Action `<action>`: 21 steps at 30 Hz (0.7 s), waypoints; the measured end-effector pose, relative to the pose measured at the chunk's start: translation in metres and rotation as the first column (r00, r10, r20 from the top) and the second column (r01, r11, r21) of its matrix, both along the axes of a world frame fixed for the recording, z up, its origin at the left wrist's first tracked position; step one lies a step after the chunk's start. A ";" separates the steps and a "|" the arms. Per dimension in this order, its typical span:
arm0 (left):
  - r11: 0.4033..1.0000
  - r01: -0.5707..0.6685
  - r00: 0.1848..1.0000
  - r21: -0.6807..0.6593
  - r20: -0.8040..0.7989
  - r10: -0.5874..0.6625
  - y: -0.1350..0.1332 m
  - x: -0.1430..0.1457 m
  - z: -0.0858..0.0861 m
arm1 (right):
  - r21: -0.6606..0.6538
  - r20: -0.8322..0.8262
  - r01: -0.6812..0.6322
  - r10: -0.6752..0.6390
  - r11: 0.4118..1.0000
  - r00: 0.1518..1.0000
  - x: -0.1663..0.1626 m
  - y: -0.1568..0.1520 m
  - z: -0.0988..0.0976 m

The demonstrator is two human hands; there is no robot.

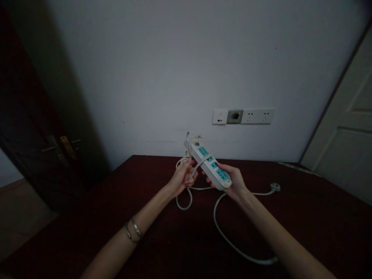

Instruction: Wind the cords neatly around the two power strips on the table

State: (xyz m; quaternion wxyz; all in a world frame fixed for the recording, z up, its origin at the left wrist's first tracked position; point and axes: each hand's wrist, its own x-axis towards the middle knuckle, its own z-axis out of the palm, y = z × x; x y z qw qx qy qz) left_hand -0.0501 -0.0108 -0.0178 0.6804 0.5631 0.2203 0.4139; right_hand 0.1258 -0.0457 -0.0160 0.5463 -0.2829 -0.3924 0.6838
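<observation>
A white power strip (pixel 214 175) with blue socket faces is held tilted above the table, its far end up and to the left. My right hand (pixel 234 180) is closed around its near end. Beside its left edge, my left hand (pixel 183 177) pinches the strip's white cord (pixel 197 169). One stretch of that cord crosses over the strip's face. More cord hangs in loops below my left hand and lies on the table. Past my right wrist, the cord ends in a plug (pixel 275 187) resting on the tabletop.
The dark red table (pixel 139 240) meets a pale wall (pixel 139 85). Wall sockets (pixel 258 116) and a grey switch plate (pixel 235 116) sit above its back edge. A dark door (pixel 31 151) is at left, a pale door (pixel 345 151) at right.
</observation>
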 end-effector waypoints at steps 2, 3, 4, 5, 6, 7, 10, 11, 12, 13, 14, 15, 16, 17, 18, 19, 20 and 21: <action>0.993 -0.057 0.998 0.099 -0.008 0.059 -0.001 0.000 0.001 | -0.045 -0.028 -0.042 0.041 0.998 0.999 -0.005 0.001 -0.004; 0.987 -0.079 0.996 0.137 -0.018 0.082 -0.002 -0.001 0.001 | -0.050 -0.037 -0.059 0.057 0.997 0.998 -0.007 0.001 -0.006; 0.982 -0.096 0.994 0.162 -0.031 0.102 -0.003 -0.001 0.001 | -0.045 -0.042 -0.073 0.071 0.996 0.997 -0.009 0.001 -0.007; 0.978 -0.114 0.991 0.175 -0.051 0.125 -0.003 -0.001 0.001 | -0.032 -0.041 -0.089 0.088 0.995 0.995 -0.010 0.000 -0.008; 0.975 -0.130 0.986 0.178 -0.079 0.146 -0.004 -0.001 0.000 | -0.014 -0.033 -0.110 0.110 0.994 0.993 -0.011 0.000 -0.009; 0.974 -0.145 0.980 0.176 -0.110 0.165 -0.004 -0.001 0.000 | 0.009 -0.019 -0.134 0.134 0.991 0.991 -0.012 -0.001 -0.010; 0.979 -0.147 0.971 0.143 -0.169 0.170 -0.006 -0.002 0.000 | 0.086 0.030 -0.207 0.206 0.974 0.978 -0.012 -0.003 -0.009; 0.983 -0.131 0.974 0.125 -0.167 0.151 -0.007 -0.003 0.001 | 0.107 0.040 -0.226 0.223 0.968 0.974 -0.011 -0.004 -0.008; 0.988 -0.113 0.980 0.106 -0.154 0.128 -0.008 -0.003 0.002 | 0.127 0.046 -0.241 0.236 0.962 0.971 -0.010 -0.005 -0.008; 0.991 -0.099 0.985 0.090 -0.134 0.110 -0.010 -0.004 0.004 | 0.143 0.052 -0.254 0.249 0.957 0.967 -0.009 -0.006 -0.007; 0.993 -0.091 0.989 0.076 -0.112 0.100 -0.011 -0.004 0.005 | 0.153 0.058 -0.264 0.258 0.952 0.964 -0.009 -0.007 -0.006; 0.994 -0.093 0.991 0.065 -0.091 0.098 -0.012 -0.004 0.006 | 0.158 0.065 -0.272 0.264 0.949 0.962 -0.008 -0.007 -0.006; 0.993 -0.099 0.992 0.058 -0.073 0.103 -0.013 -0.004 0.007 | 0.161 0.077 -0.280 0.270 0.947 0.960 -0.008 -0.008 -0.005; 0.993 -0.108 0.992 0.053 -0.059 0.111 -0.014 -0.004 0.007 | 0.159 0.096 -0.288 0.275 0.944 0.957 -0.008 -0.008 -0.004; 0.992 -0.118 0.992 0.048 -0.048 0.121 -0.014 -0.004 0.007 | 0.155 0.124 -0.288 0.271 0.945 0.955 -0.008 -0.008 -0.003; 0.991 -0.125 0.991 0.043 -0.040 0.127 -0.014 -0.004 0.007 | 0.150 0.164 -0.278 0.253 0.949 0.953 -0.007 -0.007 -0.002; 0.991 -0.128 0.991 0.038 -0.033 0.129 -0.014 -0.004 0.007 | 0.140 0.220 -0.262 0.228 0.955 0.949 -0.005 -0.005 -0.001; 0.991 -0.127 0.991 0.033 -0.028 0.128 -0.014 -0.004 0.007 | 0.125 0.290 -0.245 0.201 0.961 0.936 -0.001 -0.002 0.001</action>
